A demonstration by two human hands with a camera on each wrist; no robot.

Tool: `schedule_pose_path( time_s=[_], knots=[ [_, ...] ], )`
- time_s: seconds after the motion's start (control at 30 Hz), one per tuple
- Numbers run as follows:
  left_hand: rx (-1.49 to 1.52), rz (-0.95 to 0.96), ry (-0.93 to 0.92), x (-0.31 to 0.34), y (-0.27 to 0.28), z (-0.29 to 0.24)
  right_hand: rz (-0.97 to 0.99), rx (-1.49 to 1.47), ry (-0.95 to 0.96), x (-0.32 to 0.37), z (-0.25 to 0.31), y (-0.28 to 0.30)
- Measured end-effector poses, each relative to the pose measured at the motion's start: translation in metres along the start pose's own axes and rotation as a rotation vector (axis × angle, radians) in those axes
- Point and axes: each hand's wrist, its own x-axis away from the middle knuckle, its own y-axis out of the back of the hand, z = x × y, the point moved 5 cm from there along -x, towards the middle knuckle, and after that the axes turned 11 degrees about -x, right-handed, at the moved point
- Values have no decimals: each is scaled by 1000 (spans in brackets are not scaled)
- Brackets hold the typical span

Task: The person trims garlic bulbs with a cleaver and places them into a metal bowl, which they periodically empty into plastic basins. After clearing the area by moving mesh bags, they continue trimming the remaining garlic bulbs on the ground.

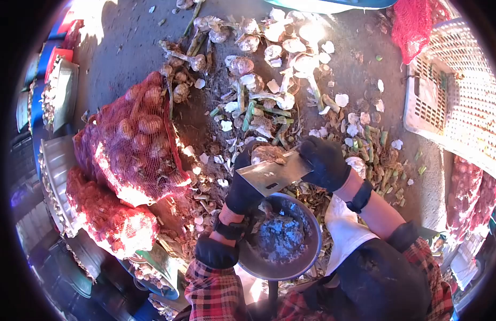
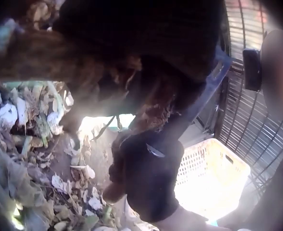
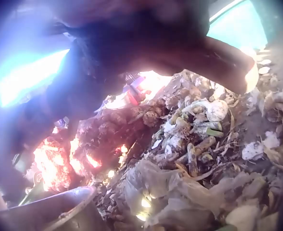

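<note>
My gloved left hand (image 1: pixel 241 184) grips a garlic bulb (image 1: pixel 266 154) over the near side of the heap. In my gloved right hand (image 1: pixel 325 163) is a cleaver (image 1: pixel 274 174), a broad metal blade with a slot near its corner. The blade lies across the front of the bulb and hides part of it and of the left fingers. Just below both hands stands a round metal bowl (image 1: pixel 318 235) with bluish-lit scraps inside. In the left wrist view the right hand (image 2: pixel 151 168) shows beyond the dark, blurred bulb.
Cut stalks (image 1: pixel 250 115) and loose garlic bulbs (image 1: pixel 241 66) cover the floor ahead. Red mesh sacks of garlic (image 1: pixel 138 139) lean at the left. A white plastic crate (image 1: pixel 467 80) stands on the right, beside a red mesh bag (image 1: pixel 411 32). Tubs (image 1: pixel 60 96) line the far left.
</note>
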Motion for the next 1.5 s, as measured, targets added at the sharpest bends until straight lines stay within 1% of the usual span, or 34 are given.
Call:
schedule_pose_path(
  time_s=[0.03,0.1,0.17,0.23,0.27,0.3,0.33,0.37,0.43,0.47,0.5,0.57,0.6,0.63,0.7,0.73,0.77,0.8,0.87,0.9,0.93,0.97,1.0,1.03,1.07,1.1,1.13,1.17,1.2,1.23,1.27,1.3,1.37,1.5],
  knots=[
    [-51,-10,-6,-1,2,-7,-22,-30,23,3,0,1],
    [-244,350,47,-5,-8,-10,-48,-57,52,11,-18,-5],
    [535,88,235,6,-4,-18,-311,-323,-157,34,-76,-8],
    [622,-11,197,9,8,-19,-181,-164,-453,40,-88,14],
    [478,-75,214,4,21,-14,-179,-322,-778,43,-86,17],
    [336,-139,213,-5,33,-7,-232,28,-499,31,-65,25],
    [449,-264,452,-1,34,11,-281,-38,-481,23,-53,27],
    [375,-351,352,2,40,23,-326,-108,-483,21,-39,26],
    [761,-465,449,14,34,36,-293,-199,-527,26,-20,9],
    [892,-627,542,21,29,31,-265,-284,-524,21,-15,3],
    [894,-629,534,20,21,26,-268,-280,-518,17,-9,1],
    [1267,-592,465,15,-2,17,-317,-455,-373,11,7,-1],
    [1273,-629,540,17,-11,12,-312,-419,-338,5,13,5],
    [1279,-625,541,15,-20,6,-312,-413,-342,3,15,8],
    [1617,-665,523,12,-38,-3,-370,-455,-371,2,15,12],
    [1782,-682,510,11,-45,-8,-392,-400,-301,7,11,11],
    [1777,-682,508,13,-49,-14,-395,-404,-299,15,2,2],
    [1583,-620,521,18,-51,-19,-325,-409,-328,25,-9,-14],
    [1383,-560,538,25,-44,-19,-161,-457,-437,48,-30,-35],
    [1411,-218,401,19,-40,-24,-155,-462,-428,53,-36,-34],
    [1407,130,257,17,-33,-30,-57,-436,-469,57,-43,-38],
    [1379,309,275,22,-25,-28,35,-407,-514,59,-48,-41],
    [1333,490,282,28,-18,-26,43,-402,-479,58,-46,-34],
    [978,674,205,28,-18,5,41,-405,-483,58,-45,-31],
    [897,491,427,18,-8,20,55,-371,-541,58,-46,-30],
    [622,253,353,-19,3,40,72,-338,-598,57,-47,-30],
    [238,12,343,-52,16,59,65,-337,-591,49,-48,-28],
    [-103,-199,411,-81,29,77,21,-335,-604,47,-47,-27],
    [-150,-255,464,-104,23,103,-24,-332,-619,45,-47,-24],
    [-289,-303,621,-130,22,109,-31,-326,-623,42,-46,-21],
    [-484,-274,709,-153,18,118,-42,-350,-674,40,-46,-18],
    [-483,-155,770,-171,10,131,-51,-374,-724,39,-48,-16],
    [-501,-24,798,-189,-1,150,-54,-323,-690,37,-51,-13],
    [-439,-77,763,-177,-2,143,-92,-317,-652,30,-54,-3]
  ],
)
